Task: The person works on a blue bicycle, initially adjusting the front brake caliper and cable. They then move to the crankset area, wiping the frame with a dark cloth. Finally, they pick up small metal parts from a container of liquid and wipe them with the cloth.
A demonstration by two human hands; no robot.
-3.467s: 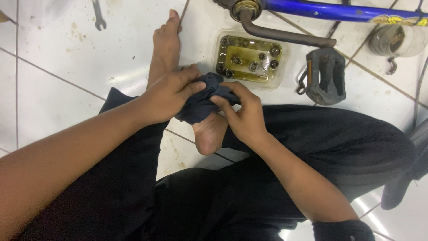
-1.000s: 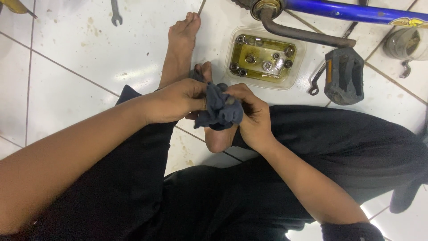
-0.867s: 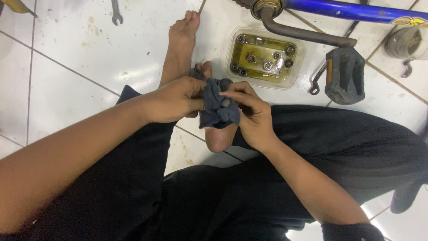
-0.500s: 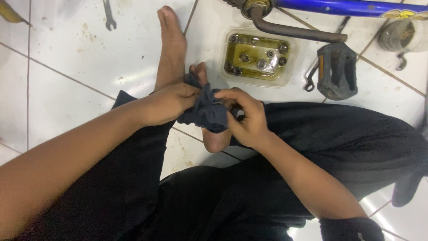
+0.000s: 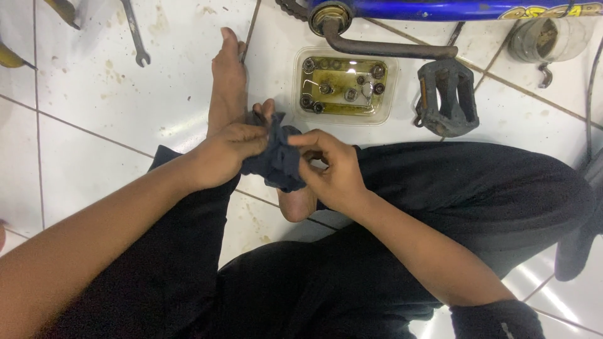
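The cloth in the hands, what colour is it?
Dark blue-grey cloth, seen in the head view.

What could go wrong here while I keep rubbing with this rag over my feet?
Whatever small part sits inside the dark rag is hidden between the left hand and right hand; it might slip out onto the tiles. The open tray of oily liquid and bolts lies just beyond the toes, so a foot twitch could tip it.

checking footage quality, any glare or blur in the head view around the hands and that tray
Head view: sharp overall, with the left hand and right hand crisp on the dark cloth. A bright reflection sits on the liquid in the clear plastic tray, and glare streaks show on the white floor tiles at lower right. The black trousers lose detail in shadow.
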